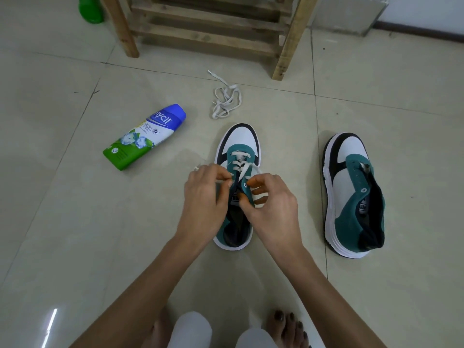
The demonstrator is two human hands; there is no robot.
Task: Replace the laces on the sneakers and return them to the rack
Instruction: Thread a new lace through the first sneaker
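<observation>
A green, white and black sneaker (pixel 239 140) stands on the floor tiles in the middle, toe pointing away from me. A white lace (pixel 241 160) crosses its lower eyelets. My left hand (pixel 204 197) pinches one end of that lace at the left side of the tongue. My right hand (pixel 272 199) grips the shoe's green right eyelet flap, with lace running under its fingers. The second sneaker (pixel 351 194) stands to the right with no lace in it. A loose white lace (pixel 226 99) lies tangled on the floor beyond the middle shoe.
The wooden shoe rack (pixel 208 28) stands at the back. A blue, white and green powder bottle (pixel 145 136) lies on its side to the left. A green bottle (pixel 90 8) stands at the far left back. My bare feet (pixel 288 327) are at the bottom edge.
</observation>
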